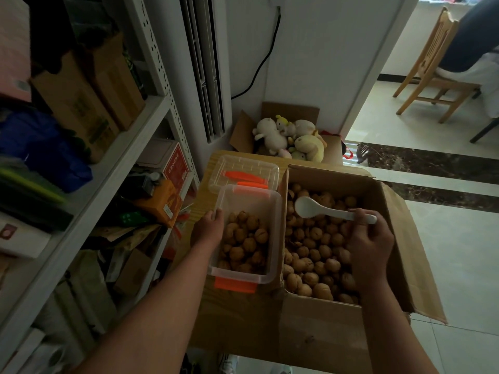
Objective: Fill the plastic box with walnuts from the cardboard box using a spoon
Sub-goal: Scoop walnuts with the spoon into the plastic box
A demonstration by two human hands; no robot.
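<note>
A clear plastic box (275,233) with orange clips stands on a small wooden table (229,306), partly filled with walnuts (244,242). My left hand (207,230) grips its left rim. To the right, an open cardboard box (391,238) holds many walnuts (316,255). My right hand (368,242) holds the handle of a white spoon (310,207). The spoon's bowl is empty and hovers over the far left part of the cardboard box.
The clear lid (244,172) with orange clips lies behind the plastic box. A cardboard box of plush toys (290,137) stands farther back. A cluttered metal shelf (89,184) runs along the left. Tiled floor and a wooden chair (429,68) are at right.
</note>
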